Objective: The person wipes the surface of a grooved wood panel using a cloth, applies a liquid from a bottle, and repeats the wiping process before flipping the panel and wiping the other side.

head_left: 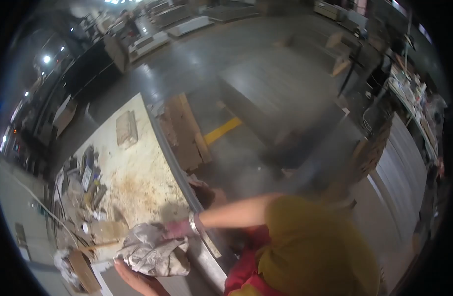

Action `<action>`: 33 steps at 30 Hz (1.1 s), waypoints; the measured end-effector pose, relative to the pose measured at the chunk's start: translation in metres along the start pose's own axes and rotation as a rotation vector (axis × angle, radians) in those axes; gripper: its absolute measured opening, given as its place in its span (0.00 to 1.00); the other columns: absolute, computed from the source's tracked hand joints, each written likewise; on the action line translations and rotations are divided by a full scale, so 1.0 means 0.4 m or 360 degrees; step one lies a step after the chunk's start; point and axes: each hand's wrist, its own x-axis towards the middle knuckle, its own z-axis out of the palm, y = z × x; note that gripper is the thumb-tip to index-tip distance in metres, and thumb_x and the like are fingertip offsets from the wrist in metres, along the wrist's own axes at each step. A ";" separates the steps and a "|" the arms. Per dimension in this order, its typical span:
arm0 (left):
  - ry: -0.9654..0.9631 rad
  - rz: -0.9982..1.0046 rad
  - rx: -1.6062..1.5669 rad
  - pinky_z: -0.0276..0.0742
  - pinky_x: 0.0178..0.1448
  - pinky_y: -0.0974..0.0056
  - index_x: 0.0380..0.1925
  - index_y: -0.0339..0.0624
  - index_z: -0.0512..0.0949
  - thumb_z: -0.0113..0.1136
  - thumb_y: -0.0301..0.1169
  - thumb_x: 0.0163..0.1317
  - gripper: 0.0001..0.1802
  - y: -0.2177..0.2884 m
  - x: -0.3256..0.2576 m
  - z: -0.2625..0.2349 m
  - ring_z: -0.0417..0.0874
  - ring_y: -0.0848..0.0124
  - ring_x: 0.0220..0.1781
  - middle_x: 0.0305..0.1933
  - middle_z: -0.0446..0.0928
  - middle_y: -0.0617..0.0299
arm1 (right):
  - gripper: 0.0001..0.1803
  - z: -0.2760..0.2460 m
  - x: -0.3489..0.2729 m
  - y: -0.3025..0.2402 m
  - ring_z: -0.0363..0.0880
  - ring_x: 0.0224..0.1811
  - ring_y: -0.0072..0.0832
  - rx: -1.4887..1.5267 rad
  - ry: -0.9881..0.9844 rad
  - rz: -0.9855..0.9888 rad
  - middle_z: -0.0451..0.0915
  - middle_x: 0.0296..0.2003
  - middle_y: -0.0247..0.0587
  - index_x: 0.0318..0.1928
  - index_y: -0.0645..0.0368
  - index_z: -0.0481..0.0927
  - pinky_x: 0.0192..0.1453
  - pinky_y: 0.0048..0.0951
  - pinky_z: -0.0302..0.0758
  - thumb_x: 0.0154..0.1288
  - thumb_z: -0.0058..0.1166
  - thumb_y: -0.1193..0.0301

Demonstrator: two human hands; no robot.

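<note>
Two hands are at a crumpled grey-white bundle [156, 252], which looks like cloth, at the near end of a pale, stained workbench [137, 170]. The left hand [132, 280] reaches in from the near edge, its fingers extended along the bundle's near left side, the fingertips touching its border; the thumb is hidden, so I cannot tell whether it pinches the material. The right hand [178, 229] comes across from the right, a light band [194, 223] at its wrist, and meets the bundle's far right side. It looks reddish and blurred, its fingers partly hidden by the folds, so I cannot tell how far it is closed.

Just beyond the bundle, to the left, is a translucent container [107, 230], with a thin stick [104, 245] nearer. Small tools [91, 177] clutter the bench's left edge, and a flat rectangular block [127, 129] lies toward its far end. Brown cardboard [181, 133] is on the right, beyond the bench's dark edge.
</note>
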 end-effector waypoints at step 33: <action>0.0061 -0.0735 0.0014 0.71 0.56 0.59 0.58 0.41 0.65 0.54 0.45 0.62 0.29 -0.537 -0.230 -0.030 0.73 0.65 0.53 0.55 0.69 0.58 | 0.17 -0.076 -0.166 -0.040 0.80 0.46 0.33 0.0769 0.0932 0.1069 0.78 0.44 0.48 0.51 0.65 0.73 0.51 0.33 0.78 0.66 0.48 0.68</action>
